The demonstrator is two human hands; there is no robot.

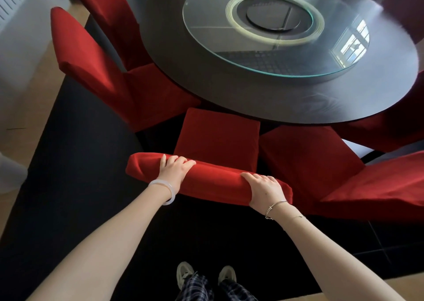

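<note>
the red chair (213, 182) is gripped by the top of its backrest with both hands: the left hand (174, 170) is curled over it near one end, the right hand (266, 189) near the other. its seat (218, 137) is set with the front edge just at the rim of the round dark table (229, 87). the tucking-in is judged nearly done, with a last push and squaring left. a glass turntable (263, 48) lies on the table, more red chairs (110, 71) are ranged round it, and a dark carpet (75, 163) is spread over a light floor (20, 135).
</note>
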